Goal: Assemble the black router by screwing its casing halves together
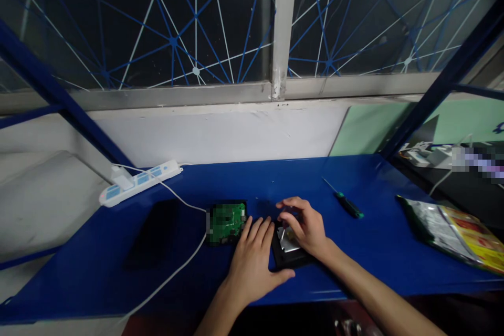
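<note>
A green circuit board (226,223) in a black frame lies on the blue table. My left hand (254,252) rests flat between it and a black case (293,260), fingers stretched out and thumb over the case's front left corner. A silvery metal plate (289,240) shows inside the case. Over this plate my right hand (305,223) is curled, thumb and forefinger bent toward each other. Between them is something small that I cannot make out. The right hand covers part of the case.
A screwdriver (348,205) lies to the right, and a shiny food packet (457,233) farther right. At the left are a dark flat object (153,233) and a white power strip (142,184). A white cable (169,275) crosses the table. Blue posts flank the window.
</note>
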### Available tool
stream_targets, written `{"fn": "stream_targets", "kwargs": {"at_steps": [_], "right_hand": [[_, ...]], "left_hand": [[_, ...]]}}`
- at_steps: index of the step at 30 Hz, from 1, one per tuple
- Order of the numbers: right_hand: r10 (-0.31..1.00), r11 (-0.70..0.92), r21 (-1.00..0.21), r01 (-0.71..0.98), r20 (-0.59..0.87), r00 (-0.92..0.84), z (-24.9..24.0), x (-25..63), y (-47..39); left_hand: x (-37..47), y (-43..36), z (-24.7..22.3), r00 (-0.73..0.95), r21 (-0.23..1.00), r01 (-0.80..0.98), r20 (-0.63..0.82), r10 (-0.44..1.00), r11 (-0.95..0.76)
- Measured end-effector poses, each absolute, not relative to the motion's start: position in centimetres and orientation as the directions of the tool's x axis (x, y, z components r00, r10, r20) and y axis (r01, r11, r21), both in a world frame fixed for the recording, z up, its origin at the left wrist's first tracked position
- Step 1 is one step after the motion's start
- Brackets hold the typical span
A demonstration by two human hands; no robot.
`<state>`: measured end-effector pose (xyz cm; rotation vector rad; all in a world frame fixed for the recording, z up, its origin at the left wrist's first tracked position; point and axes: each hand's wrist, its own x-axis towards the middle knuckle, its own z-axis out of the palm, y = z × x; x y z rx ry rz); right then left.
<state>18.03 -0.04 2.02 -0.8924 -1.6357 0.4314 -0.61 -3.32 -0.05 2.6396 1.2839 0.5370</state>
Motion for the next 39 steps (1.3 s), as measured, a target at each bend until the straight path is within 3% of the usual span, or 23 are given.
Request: {"fn": "stream_targets", "kwargs": {"at_steps": [9, 19, 28, 36, 39], "right_hand": [[0.669, 0.716, -0.607, 0.345, 0.738, -0.089, 1.6, 18.0, 0.1], [0.653, 0.734, -0.588, 0.339, 0.749, -0.115, 1.7, 18.0, 0.1], [0.739, 0.671, -0.672, 0.314, 0.641, -0.208, 1.4, 18.2, -0.3], [0.553, 0.786, -0.468, 0.405, 0.824, -0.121, 2.1, 17.4, 0.3], [0.543, 0.767, -0.455, 0.452, 0.836, -0.079, 2.1, 17.3, 0.3]], "left_hand": [[-0.7, -3.4, -0.2, 0.570, 0.280, 0.728, 0.258, 0.780, -0.625], [-0.8, -3.5, -0.3, 0.569, 0.280, 0.733, 0.247, 0.784, -0.620], [-1.1, -3.5, -0.3, 0.578, 0.314, 0.721, 0.219, 0.786, -0.617], [-1.3, -3.5, -1.0, 0.558, 0.311, 0.734, 0.229, 0.797, -0.603], [-1.4, -3.6, -0.5, 0.562, 0.309, 0.736, 0.219, 0.798, -0.603]]}}
